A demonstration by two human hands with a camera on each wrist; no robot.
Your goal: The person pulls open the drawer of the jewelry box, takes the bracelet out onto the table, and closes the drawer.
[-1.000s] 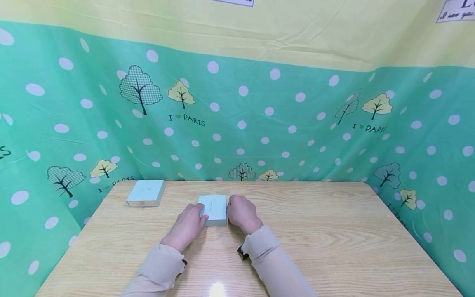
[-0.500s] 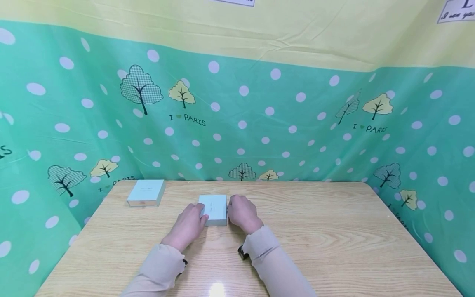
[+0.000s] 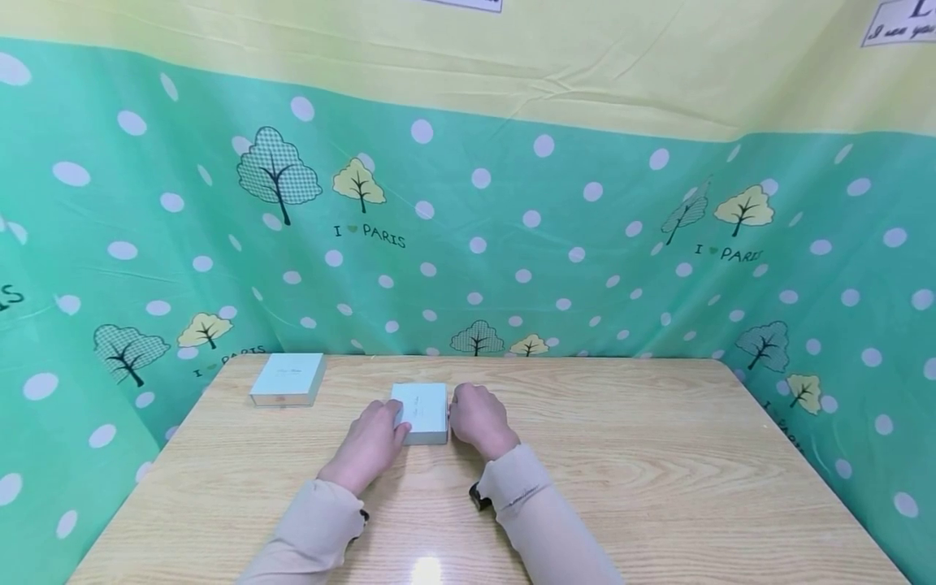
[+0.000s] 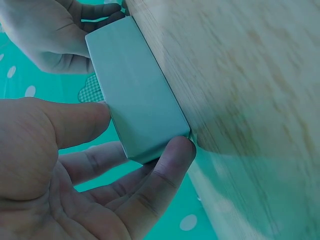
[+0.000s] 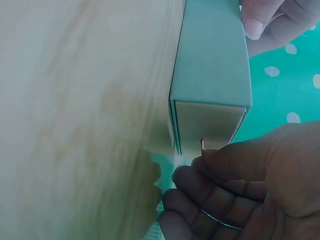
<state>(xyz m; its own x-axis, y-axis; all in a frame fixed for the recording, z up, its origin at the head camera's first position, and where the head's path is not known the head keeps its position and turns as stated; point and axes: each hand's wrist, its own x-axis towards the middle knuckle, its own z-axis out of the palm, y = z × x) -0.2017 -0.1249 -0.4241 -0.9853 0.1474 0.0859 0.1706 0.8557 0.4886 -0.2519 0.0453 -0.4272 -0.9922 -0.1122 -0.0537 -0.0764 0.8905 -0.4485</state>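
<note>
A small pale-blue drawer box [image 3: 427,410] with faint print on its lid lies flat on the table. My left hand [image 3: 368,445] grips its left end, the thumb over the lid edge and the fingers around the side, as the left wrist view shows. At the opposite end, the right wrist view shows the drawer front [image 5: 205,120], flush or nearly so within the sleeve. A short pull tab [image 5: 202,144] sticks out of it, pinched between thumb and fingers of my right hand [image 3: 479,421]. What is inside the box is hidden.
Another pale-blue box [image 3: 287,379] of similar look sits at the table's back left corner. Behind the wooden table [image 3: 643,471] and along its sides hangs a green and yellow printed cloth [image 3: 497,211].
</note>
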